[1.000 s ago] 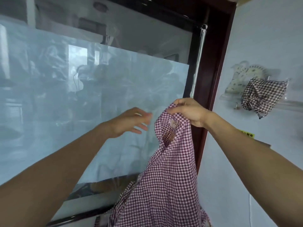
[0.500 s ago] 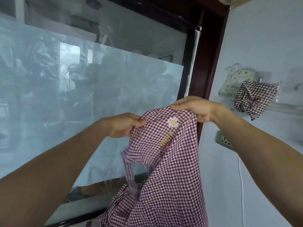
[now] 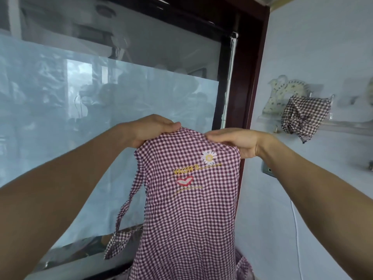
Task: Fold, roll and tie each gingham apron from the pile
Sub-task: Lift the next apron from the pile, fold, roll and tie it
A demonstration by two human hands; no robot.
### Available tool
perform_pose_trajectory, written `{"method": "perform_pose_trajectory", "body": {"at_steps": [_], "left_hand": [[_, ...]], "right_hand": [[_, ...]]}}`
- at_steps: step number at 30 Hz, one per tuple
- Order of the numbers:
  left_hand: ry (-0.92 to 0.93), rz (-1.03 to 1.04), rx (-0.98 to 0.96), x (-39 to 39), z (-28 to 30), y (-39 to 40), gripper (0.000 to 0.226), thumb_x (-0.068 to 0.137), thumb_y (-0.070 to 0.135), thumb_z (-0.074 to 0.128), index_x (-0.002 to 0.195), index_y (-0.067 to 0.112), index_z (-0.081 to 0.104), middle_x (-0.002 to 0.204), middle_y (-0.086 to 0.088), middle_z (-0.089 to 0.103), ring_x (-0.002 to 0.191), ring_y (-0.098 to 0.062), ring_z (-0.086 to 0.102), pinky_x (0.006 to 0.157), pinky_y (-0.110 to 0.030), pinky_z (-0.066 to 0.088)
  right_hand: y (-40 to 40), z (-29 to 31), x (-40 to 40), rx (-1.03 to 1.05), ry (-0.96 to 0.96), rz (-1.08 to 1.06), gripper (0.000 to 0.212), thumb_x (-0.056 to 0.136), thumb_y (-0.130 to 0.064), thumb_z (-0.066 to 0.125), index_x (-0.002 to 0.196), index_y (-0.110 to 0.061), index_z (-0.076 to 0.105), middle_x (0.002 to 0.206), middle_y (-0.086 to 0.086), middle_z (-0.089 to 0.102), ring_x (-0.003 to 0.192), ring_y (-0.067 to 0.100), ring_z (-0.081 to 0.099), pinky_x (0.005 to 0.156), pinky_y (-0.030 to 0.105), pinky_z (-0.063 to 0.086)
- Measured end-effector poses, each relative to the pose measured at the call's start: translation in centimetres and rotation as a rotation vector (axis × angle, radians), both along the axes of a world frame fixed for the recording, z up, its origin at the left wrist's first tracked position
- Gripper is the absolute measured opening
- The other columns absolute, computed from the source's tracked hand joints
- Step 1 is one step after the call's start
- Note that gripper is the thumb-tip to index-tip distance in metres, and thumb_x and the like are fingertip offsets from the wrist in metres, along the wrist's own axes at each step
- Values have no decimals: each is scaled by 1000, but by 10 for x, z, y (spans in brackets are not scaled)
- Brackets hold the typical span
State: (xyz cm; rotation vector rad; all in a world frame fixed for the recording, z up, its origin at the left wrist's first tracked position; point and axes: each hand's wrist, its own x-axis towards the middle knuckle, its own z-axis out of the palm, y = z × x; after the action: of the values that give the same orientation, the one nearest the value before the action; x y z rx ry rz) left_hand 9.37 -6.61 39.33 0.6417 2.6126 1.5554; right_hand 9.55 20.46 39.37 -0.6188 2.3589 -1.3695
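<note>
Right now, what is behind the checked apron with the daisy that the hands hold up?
Behind the purple-and-white gingham apron are the frosted glass window, its dark red wooden frame and a white wall. Whatever lies directly behind the cloth is hidden.

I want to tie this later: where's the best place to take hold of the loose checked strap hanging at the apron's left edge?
Pinch the maroon-and-white gingham strap at mid-length, coming from the left. It hangs clear of the apron there, against the frosted window. Both the left hand and the right hand are occupied gripping the top edge.
</note>
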Motion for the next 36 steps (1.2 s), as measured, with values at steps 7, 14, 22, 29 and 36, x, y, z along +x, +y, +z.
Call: {"method": "perform_pose_trajectory", "body": {"at_steps": [7,14,22,29,36], "left_hand": [[22,-71,-529,12,-4,-21,38,79,46,75,109,22,72,100,11,74,88,-6,69,76,-23,57],[72,110,-103,10,-3,-33,50,80,54,65,102,10,75,99,0,76,96,-16,70,83,-23,51],[-22,43,42,30,13,6,37,99,33,55,95,-2,67,78,-7,70,66,-15,66,58,-26,55],[125,139,346,25,16,35,22,104,25,48,106,6,58,99,-12,65,88,-22,63,84,-38,54],[280,133,162,30,3,46,19,104,27,47,120,27,57,114,-2,65,101,-19,64,89,-36,54]], "right_hand": [[4,22,-5,-196,337,-287,29,67,-22,78,95,-15,79,102,7,77,105,23,70,98,37,53],[12,23,-6,-157,342,-348,18,81,-7,76,98,-15,78,102,5,77,108,24,69,102,41,52],[-33,-2,-4,636,788,-504,55,93,-40,64,145,-27,48,144,13,42,135,32,40,115,40,33],[-60,4,29,46,276,-123,51,95,-68,36,119,-28,57,113,0,68,94,18,67,87,36,57],[-42,-31,7,-58,74,-32,75,78,-33,82,142,-14,49,126,1,69,117,22,65,100,42,53]]}}
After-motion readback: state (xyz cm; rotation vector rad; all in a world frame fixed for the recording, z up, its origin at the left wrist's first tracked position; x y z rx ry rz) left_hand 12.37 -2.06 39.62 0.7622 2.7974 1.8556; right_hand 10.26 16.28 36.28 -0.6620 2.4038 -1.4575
